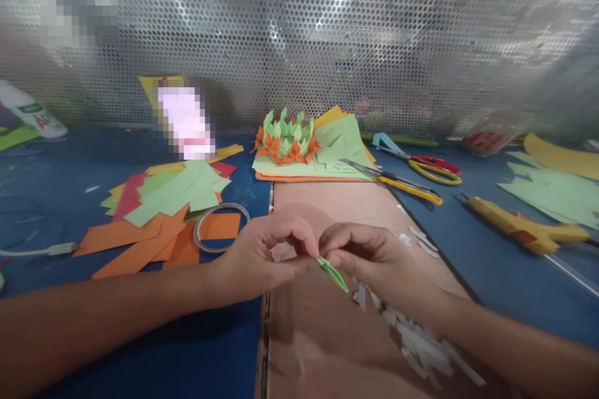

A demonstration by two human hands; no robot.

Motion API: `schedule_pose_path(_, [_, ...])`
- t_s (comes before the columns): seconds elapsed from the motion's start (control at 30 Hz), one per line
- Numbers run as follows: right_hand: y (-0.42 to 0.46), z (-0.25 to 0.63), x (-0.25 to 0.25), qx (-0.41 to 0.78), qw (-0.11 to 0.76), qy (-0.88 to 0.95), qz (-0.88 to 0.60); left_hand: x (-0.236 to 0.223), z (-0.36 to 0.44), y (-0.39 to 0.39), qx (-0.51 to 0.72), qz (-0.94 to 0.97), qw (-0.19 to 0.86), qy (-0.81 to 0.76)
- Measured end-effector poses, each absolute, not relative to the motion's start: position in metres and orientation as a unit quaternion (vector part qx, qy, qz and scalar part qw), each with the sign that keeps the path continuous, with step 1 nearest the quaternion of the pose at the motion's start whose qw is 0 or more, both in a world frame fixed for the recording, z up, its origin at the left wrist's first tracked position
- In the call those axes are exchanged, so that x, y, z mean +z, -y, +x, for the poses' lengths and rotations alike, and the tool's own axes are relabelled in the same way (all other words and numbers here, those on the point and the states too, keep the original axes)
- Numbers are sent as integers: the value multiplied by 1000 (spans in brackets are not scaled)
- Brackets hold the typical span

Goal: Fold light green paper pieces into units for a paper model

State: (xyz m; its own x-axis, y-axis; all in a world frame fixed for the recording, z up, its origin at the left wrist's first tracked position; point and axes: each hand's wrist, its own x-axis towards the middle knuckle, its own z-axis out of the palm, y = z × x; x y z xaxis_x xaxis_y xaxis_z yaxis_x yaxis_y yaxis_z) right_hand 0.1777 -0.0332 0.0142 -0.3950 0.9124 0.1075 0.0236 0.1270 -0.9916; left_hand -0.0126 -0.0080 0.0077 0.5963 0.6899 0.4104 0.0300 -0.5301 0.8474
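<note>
Folded green paper, tip towards five o'clock, is pinched by left hand and right hand; apparent creasing needs even pressure next.

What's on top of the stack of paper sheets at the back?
On the stack of paper sheets sits a ring of folded orange and green paper pieces; a utility knife's tip overlaps its right side. Whatever the ring covers is hidden.

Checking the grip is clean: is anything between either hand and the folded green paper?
Nothing visible is in the way. The left hand and right hand meet at the upper end of the green paper, fingertips right at it. The white strips lie on the board, not between.
</note>
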Motion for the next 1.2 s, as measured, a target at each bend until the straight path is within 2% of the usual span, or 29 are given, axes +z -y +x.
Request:
schedule_pose_path(0.13, [31,176,9,567,400,615,-374,10,-11,9,386,804,393,-225])
schedule_pose_path(0.3, [34,176,13,487,418,660,-390,8,-11,7,390,804,373,-248])
schedule_pose_path(0.6, [32,177,11,423,429,713,-358,7,-12,5,375,817,351,-263])
schedule_pose_path(0.8, [32,176,8,360,456,729,-363,8,-12,5,359,816,361,-274])
schedule_pose_path(1.07, [37,173,9,375,484,696,-376,4,-8,7,378,781,423,-262])
schedule_pose_path(1.2, [37,172,12,400,480,691,-363,6,-7,9,350,795,442,-225])
